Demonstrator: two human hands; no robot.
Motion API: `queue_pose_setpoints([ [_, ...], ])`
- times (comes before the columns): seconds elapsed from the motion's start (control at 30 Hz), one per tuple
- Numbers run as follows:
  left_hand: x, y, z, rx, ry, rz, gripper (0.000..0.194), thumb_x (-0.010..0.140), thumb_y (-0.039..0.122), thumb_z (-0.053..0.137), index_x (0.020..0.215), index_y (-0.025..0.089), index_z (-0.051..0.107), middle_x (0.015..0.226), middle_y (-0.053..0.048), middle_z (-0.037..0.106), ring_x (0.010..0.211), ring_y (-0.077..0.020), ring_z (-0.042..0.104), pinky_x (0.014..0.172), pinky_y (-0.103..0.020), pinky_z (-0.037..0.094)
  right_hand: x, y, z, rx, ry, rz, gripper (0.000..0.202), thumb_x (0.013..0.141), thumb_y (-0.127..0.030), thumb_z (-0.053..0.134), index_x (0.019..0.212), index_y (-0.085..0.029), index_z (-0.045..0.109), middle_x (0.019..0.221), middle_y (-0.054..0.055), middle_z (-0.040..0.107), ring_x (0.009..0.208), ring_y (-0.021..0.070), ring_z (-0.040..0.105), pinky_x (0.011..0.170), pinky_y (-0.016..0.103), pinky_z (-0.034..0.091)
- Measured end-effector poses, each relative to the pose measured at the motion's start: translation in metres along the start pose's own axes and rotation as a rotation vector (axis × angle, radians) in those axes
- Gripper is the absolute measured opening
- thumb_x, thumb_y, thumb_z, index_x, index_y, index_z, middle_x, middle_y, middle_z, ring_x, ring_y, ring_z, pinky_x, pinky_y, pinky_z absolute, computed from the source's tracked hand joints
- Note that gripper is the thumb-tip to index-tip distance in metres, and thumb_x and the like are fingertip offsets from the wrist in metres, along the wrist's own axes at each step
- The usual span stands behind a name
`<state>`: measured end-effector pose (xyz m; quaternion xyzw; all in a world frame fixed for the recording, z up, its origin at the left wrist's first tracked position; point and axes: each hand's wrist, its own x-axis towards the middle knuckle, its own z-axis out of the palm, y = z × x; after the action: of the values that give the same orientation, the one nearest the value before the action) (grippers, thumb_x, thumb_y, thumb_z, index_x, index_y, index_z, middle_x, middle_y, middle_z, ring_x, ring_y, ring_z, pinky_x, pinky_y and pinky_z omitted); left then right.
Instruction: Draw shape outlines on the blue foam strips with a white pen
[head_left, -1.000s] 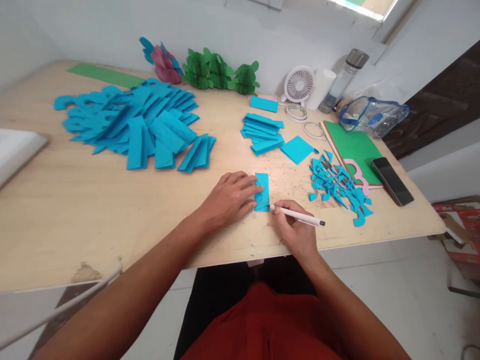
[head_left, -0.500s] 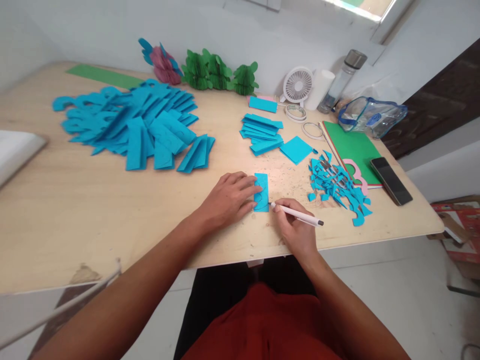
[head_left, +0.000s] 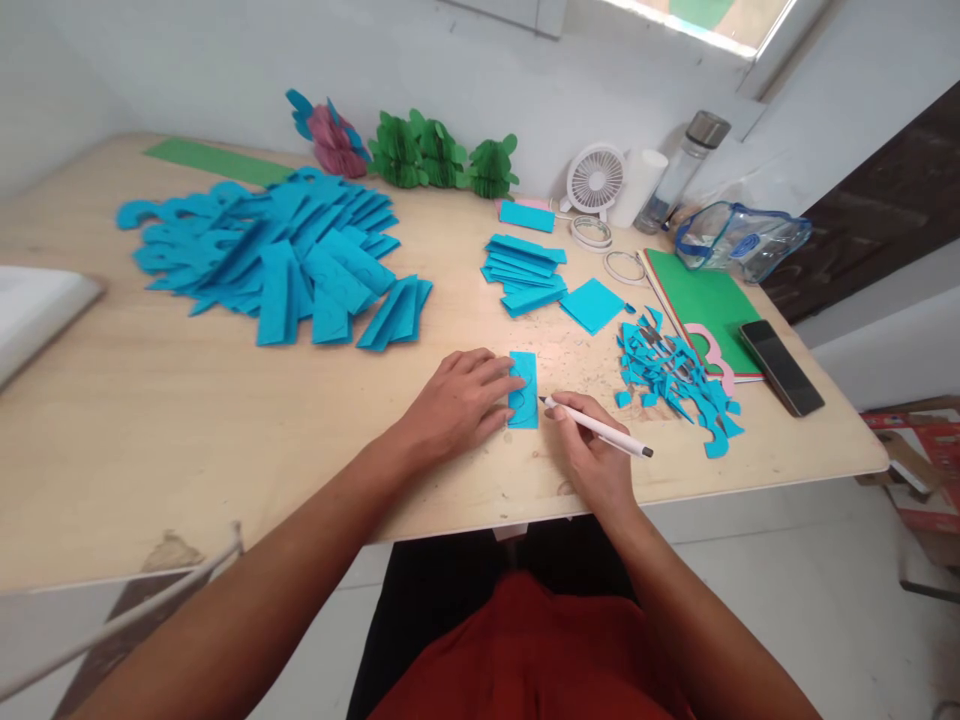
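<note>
A small blue paper strip [head_left: 528,408] lies upright on the table in front of me, with curved pen lines drawn on it. My left hand [head_left: 472,398] rests flat, its fingers stretched out and the tips pressing the strip's left edge. A white pen [head_left: 604,429] is gripped in my right hand [head_left: 592,445], just right of the strip. Its dark tip points at the strip's right edge, a little apart from it. Ahead lies a stack of folded blue papers [head_left: 525,272] beside a blue square [head_left: 592,304].
Left is a large heap of blue paper pieces [head_left: 285,250]. Blue scraps [head_left: 664,365] lie right, near a phone [head_left: 781,366] and green sheets [head_left: 705,305]. Along the wall stand green paper shapes [head_left: 397,150], a small fan [head_left: 596,180] and a bottle [head_left: 682,170].
The pen tip has lifted off the strip's right edge and moved slightly right. My left hand stays on the strip. The whole view has shifted slightly.
</note>
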<state>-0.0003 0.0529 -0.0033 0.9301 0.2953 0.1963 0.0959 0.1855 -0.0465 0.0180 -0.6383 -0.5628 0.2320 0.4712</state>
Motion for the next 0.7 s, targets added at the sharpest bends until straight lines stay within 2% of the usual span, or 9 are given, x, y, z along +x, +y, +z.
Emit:
queue_pose_setpoints([
  [0.1, 0.0001, 0.0002, -0.0001, -0.001, 0.001, 0.001, 0.034, 0.091, 0.028, 0.049, 0.121, 0.023, 0.064, 0.131, -0.01, 0.062, 0.119, -0.0303, 0.053, 0.103, -0.05, 0.04, 0.003, 0.0011, 0.0006, 0.031, -0.045, -0.056, 0.018, 0.092, -0.028, 0.054, 0.101, -0.024, 0.069, 0.098, 0.005, 0.075, 0.092, 0.0211, 0.07, 0.081, 0.034, 0.055],
  [0.23, 0.0004, 0.0019, -0.0025, -0.008, -0.007, 0.003, 0.033, 0.091, 0.027, 0.05, 0.121, 0.022, 0.063, 0.131, -0.011, 0.062, 0.119, -0.0294, 0.053, 0.103, -0.049, 0.04, 0.0059, 0.0008, 0.0009, -0.062, -0.092, -0.192, 0.022, 0.093, -0.023, 0.052, 0.106, -0.024, 0.07, 0.105, 0.006, 0.075, 0.098, 0.0214, 0.069, 0.089, 0.035, 0.054],
  [0.47, 0.002, 0.0052, -0.0066, -0.054, -0.027, -0.039, 0.036, 0.089, 0.029, 0.052, 0.121, 0.015, 0.059, 0.131, -0.014, 0.061, 0.122, -0.0309, 0.052, 0.105, -0.05, 0.04, 0.002, 0.0054, 0.0041, -0.235, -0.108, -0.377, 0.027, 0.097, -0.021, 0.048, 0.118, -0.02, 0.066, 0.103, 0.008, 0.075, 0.09, 0.0225, 0.067, 0.083, 0.037, 0.054],
  [0.7, 0.0021, 0.0065, -0.007, -0.053, -0.028, -0.04, 0.025, 0.088, 0.027, 0.053, 0.108, 0.016, 0.062, 0.132, -0.013, 0.061, 0.122, -0.0311, 0.052, 0.106, -0.051, 0.04, 0.0008, 0.0044, 0.0065, -0.354, -0.106, -0.438, 0.026, 0.098, -0.021, 0.046, 0.116, -0.019, 0.065, 0.098, 0.01, 0.074, 0.082, 0.0234, 0.065, 0.077, 0.038, 0.053],
])
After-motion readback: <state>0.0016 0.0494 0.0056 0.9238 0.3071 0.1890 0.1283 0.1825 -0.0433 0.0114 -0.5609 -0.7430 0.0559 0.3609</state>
